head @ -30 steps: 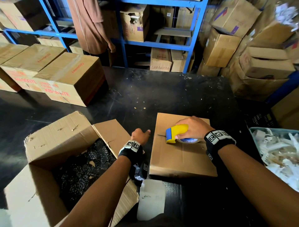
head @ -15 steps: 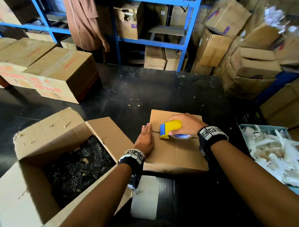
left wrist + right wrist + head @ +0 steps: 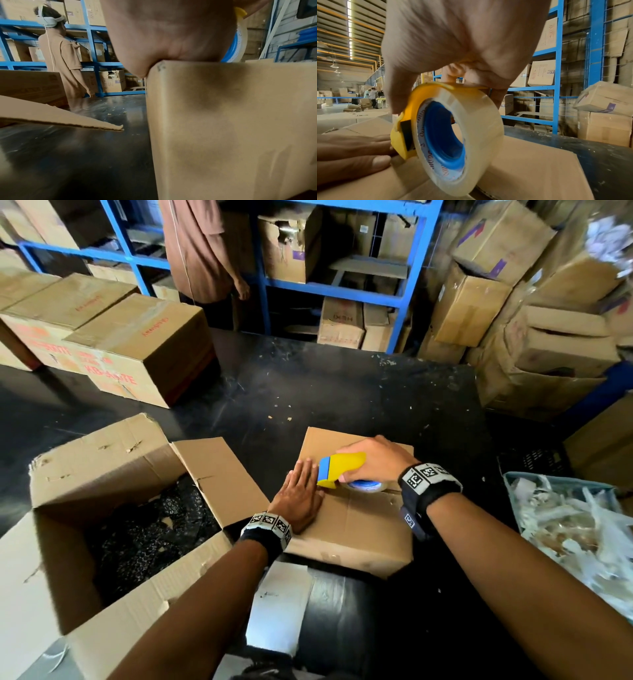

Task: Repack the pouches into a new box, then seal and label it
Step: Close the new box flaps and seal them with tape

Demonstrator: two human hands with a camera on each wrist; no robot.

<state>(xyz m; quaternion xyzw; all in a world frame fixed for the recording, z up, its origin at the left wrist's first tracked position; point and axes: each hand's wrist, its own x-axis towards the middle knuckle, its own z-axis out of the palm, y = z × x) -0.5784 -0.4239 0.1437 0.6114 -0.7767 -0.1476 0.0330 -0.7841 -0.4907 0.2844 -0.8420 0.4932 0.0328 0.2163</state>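
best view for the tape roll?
Right wrist: the tape roll fills the frame, blue core and clear tape plain. Head shows only a sliver under the right hand; left wrist shows just its edge behind the left hand.

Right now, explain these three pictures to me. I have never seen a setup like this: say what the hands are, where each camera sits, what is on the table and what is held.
No machine here: a person works with bare hands and wears three cameras, one on the head and one on each wrist, on the black bands with printed markers. The head view looks down at a black table. The left hand lies flat on a closed small box. The right hand grips a yellow tape dispenser holding clear tape, set on the box top. The right wrist view shows that roll up close; the left wrist view shows the box side. An open box with dark pouches stands to the left.
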